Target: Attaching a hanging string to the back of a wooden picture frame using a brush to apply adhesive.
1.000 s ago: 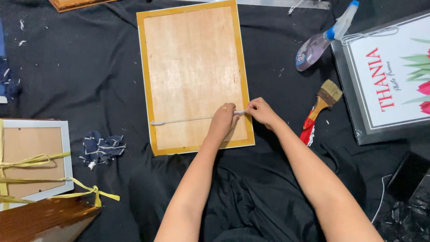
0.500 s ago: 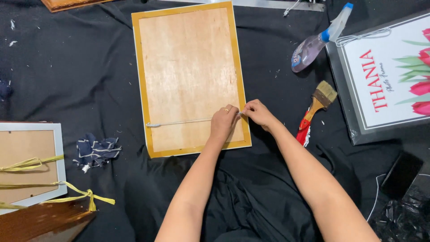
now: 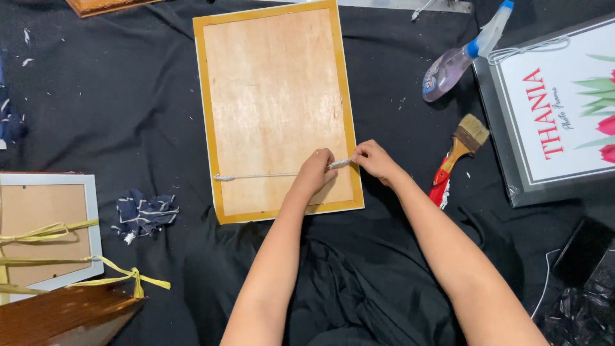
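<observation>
Far left: a white-edged frame (image 3: 45, 234) lies face down, tied with yellow ribbon (image 3: 96, 269), with a dark wooden piece (image 3: 61, 317) just below it.
Rag: a crumpled blue and white rag (image 3: 146, 213) sits on the black cloth (image 3: 109, 109), between that frame and my board.
Board: the wooden frame back (image 3: 275, 109), edged in yellow, lies flat in front of me.
Cord: a thin pale cord (image 3: 256, 175) runs across the lower part of the board, from its left edge to my hands.
My left hand: my left hand (image 3: 315, 173) rests on the board, fingers closed on the cord.
My right hand: my right hand (image 3: 375, 160) pinches the cord's right end, just beside the left hand, at the board's right edge.
Brush: a paintbrush (image 3: 458, 154) with a red handle lies right of my hands.
Bottle: a spray bottle (image 3: 458, 57) lies above the brush.
Far right: a grey-framed print with flowers (image 3: 557, 109).
</observation>
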